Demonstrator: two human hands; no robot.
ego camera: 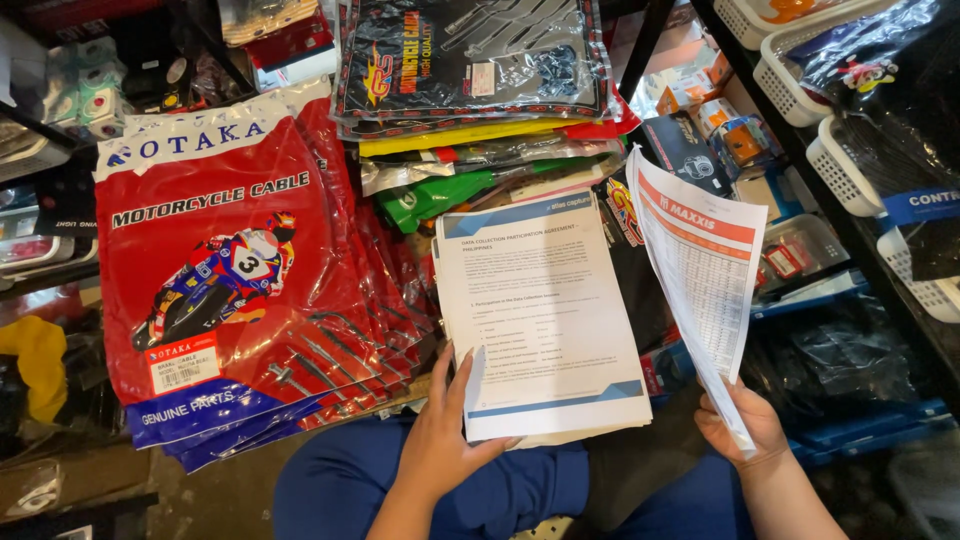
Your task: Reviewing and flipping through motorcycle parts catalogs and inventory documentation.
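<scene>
Left hand (440, 440), at 6 o'clock, rests on the paper stack (545, 320) on the lap, thumb over the lower edge, fingers loosely spread. Right hand (745, 425), at 4 o'clock, pinches one sheet (700, 275) (a printed table) lifted upright. Red packets (235, 290) lie at 9 o'clock; white baskets (835, 165) at 2 o'clock.

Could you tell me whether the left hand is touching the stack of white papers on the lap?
Touching. The head view shows the left hand resting on the stack of white papers, fingers overlapping its lower left corner.
</scene>
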